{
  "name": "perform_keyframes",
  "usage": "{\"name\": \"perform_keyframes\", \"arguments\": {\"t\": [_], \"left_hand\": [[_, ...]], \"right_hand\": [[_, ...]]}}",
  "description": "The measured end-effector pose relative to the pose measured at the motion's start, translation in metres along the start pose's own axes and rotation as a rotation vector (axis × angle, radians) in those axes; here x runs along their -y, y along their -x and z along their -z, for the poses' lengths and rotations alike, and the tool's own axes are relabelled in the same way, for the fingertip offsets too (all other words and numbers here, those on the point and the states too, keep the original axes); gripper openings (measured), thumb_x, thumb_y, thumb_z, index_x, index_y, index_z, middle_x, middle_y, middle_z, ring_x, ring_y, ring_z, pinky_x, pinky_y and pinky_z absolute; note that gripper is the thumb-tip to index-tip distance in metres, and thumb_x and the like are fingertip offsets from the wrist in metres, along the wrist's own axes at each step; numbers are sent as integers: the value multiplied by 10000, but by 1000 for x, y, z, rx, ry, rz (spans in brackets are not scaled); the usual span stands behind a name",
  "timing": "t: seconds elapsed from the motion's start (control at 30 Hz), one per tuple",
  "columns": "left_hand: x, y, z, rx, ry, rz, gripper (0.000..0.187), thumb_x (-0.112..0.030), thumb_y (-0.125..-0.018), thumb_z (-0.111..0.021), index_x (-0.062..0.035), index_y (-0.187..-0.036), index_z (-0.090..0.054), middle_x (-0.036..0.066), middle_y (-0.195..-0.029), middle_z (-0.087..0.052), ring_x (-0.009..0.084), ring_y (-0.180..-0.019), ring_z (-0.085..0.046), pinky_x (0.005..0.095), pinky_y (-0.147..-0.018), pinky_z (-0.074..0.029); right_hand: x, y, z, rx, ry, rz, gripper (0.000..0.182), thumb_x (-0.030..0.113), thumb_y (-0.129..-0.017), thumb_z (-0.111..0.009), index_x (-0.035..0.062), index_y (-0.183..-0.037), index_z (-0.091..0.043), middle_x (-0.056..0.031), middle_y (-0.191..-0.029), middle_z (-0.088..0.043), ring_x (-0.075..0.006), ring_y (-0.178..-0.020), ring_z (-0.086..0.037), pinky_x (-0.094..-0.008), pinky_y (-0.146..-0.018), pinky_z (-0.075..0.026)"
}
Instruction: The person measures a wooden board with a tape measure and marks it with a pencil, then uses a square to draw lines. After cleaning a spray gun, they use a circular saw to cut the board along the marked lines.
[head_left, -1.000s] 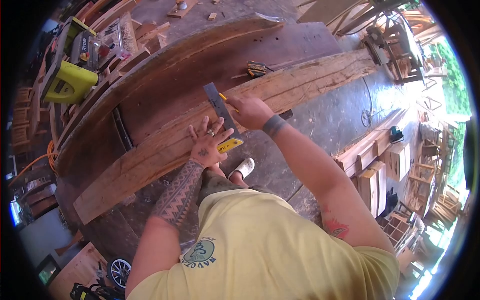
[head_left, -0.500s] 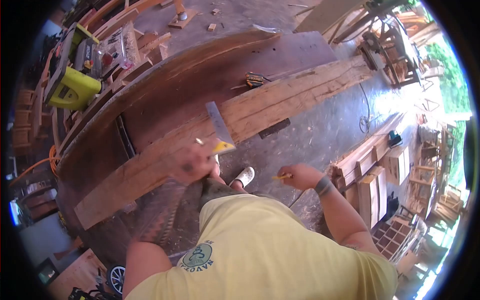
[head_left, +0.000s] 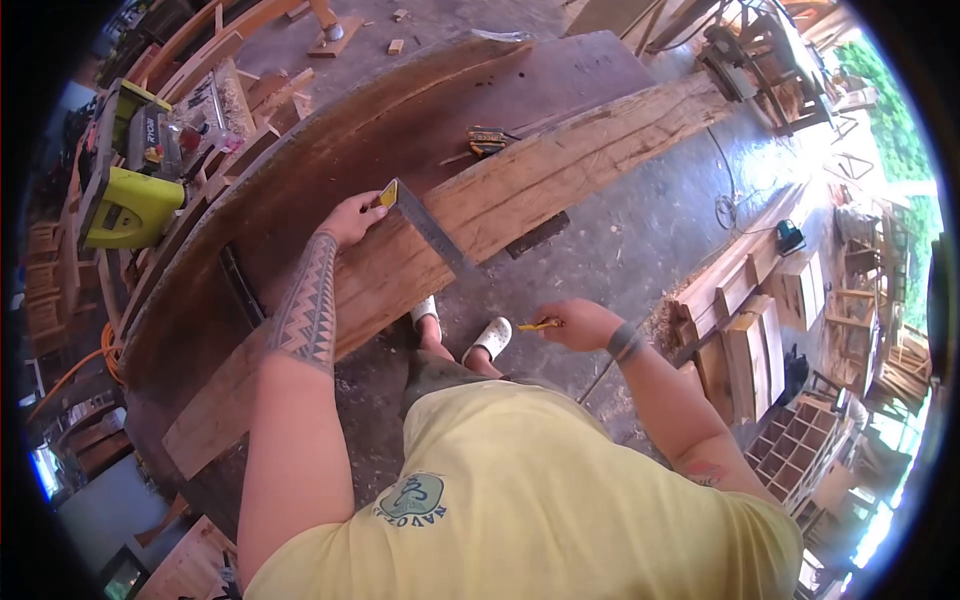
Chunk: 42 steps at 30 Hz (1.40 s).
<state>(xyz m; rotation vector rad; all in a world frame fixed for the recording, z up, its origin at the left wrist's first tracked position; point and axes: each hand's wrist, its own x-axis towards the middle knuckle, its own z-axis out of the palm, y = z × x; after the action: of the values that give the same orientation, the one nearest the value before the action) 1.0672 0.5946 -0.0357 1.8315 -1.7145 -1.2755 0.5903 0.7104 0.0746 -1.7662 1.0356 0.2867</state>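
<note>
My left hand [head_left: 352,220] grips the yellow stock of a try square [head_left: 432,230] at the far edge of a long wooden plank [head_left: 590,150]. The square's metal blade lies across the plank and points back toward me, its tip reaching past the near edge. A short yellow pencil [head_left: 536,326] is pinched in my right hand [head_left: 580,324], which hovers apart from the plank on the near side. The plank rests on a large brown slab [head_left: 310,220]. Beyond the square, a black and orange tool or pouch [head_left: 487,140] lies on the slab.
A yellow-green Ryobi machine [head_left: 130,205] stands at the left among timber pieces. Stacked boards [head_left: 752,355] and a gridded wooden rack [head_left: 797,438] are at the right. A cable [head_left: 727,207] lies on the floor. My feet in white clogs [head_left: 492,338] stand beside the plank.
My left hand has carried the square from the plank's near side to its far edge, turning it so the stock is now away from me. My right hand stays low with the pencil.
</note>
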Motion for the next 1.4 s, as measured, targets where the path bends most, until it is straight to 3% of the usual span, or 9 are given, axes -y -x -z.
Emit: {"name": "perform_keyframes", "arguments": {"t": [0.1, 0.2, 0.3, 0.5, 0.6, 0.8, 1.0, 1.2, 1.4], "left_hand": [[21, -11, -24, -12, 53, -71, 454, -242, -1062, -647, -83, -1485, -600, 109, -1364, -688, 197, -1276, -600, 342, -1134, -418], [22, 4, -42, -256, -53, -168, 473, -336, -1002, -677, -168, -1443, -646, 172, -1268, -714, 336, -1214, -660, 432, -1057, -506], [-24, 29, -41, -336, -233, -103, 506, -384, -955, -686, -193, -1422, -662, 177, -1218, -708, 370, -1182, -662, 459, -1025, -527], [-26, 29, -42, -380, -341, -87, 483, -454, -911, -672, -279, -1362, -669, 171, -1135, -700, 387, -1092, -682, 494, -957, -555], [-27, 31, -44, -406, -377, -112, 469, -401, -920, -698, -210, -1348, -690, 168, -1082, -696, 379, -1043, -677, 483, -920, -554], [-21, 28, -45, -421, -414, -153, 428, -472, -918, -675, -278, -1299, -668, 153, -1079, -688, 393, -1056, -687, 518, -907, -567], [-24, 30, -44, -425, -458, -185, 441, -454, -931, -680, -281, -1335, -641, 149, -1102, -676, 399, -1045, -687, 524, -893, -574], [-27, 31, -43, -402, -474, -169, 456, -457, -944, -675, -261, -1353, -630, 152, -1093, -665, 394, -1035, -689, 516, -883, -580], [-28, 32, -42, -408, -489, -186, 444, -465, -951, -670, -239, -1331, -628, 137, -1075, -661, 380, -1019, -694, 511, -853, -584]], "right_hand": [[-4, 0, 1, -7, -36, -13, 301, 270, -993, -689, 118, -1251, -720, -156, -1137, -773, -366, -1046, -724, -455, -905, -561], [-4, -1, 3, -37, -5, -36, 299, 283, -1002, -682, 112, -1245, -722, -161, -1135, -773, -367, -1049, -725, -450, -910, -563], [4, -4, 7, -71, -29, -32, 299, 284, -1000, -694, 106, -1239, -724, -169, -1131, -772, -368, -1052, -725, -448, -905, -564], [40, -18, 31, -140, -205, 18, 301, 274, -991, -723, 73, -1215, -718, -172, -1108, -760, -348, -1037, -728, -426, -886, -561], [38, -44, 35, -326, -330, 215, 322, 266, -1016, -703, 72, -1273, -698, -167, -1110, -742, -305, -1002, -714, -398, -886, -545], [87, -133, 60, -561, 36, 393, 392, 330, -1033, -618, 48, -1302, -661, -221, -1140, -739, -412, -1059, -710, -497, -912, -558], [116, -203, 72, -347, 340, 264, 411, 318, -981, -631, 42, -1283, -663, -230, -1100, -743, -434, -1043, -697, -535, -916, -548], [121, -204, 76, -388, 319, 309, 287, 256, -934, -594, 34, -1081, -702, -241, -967, -750, -454, -947, -711, -564, -875, -554], [118, -200, 75, -406, 304, 367, 309, 238, -929, -600, 15, -1118, -699, -249, -994, -745, -451, -976, -705, -555, -885, -553]]}}
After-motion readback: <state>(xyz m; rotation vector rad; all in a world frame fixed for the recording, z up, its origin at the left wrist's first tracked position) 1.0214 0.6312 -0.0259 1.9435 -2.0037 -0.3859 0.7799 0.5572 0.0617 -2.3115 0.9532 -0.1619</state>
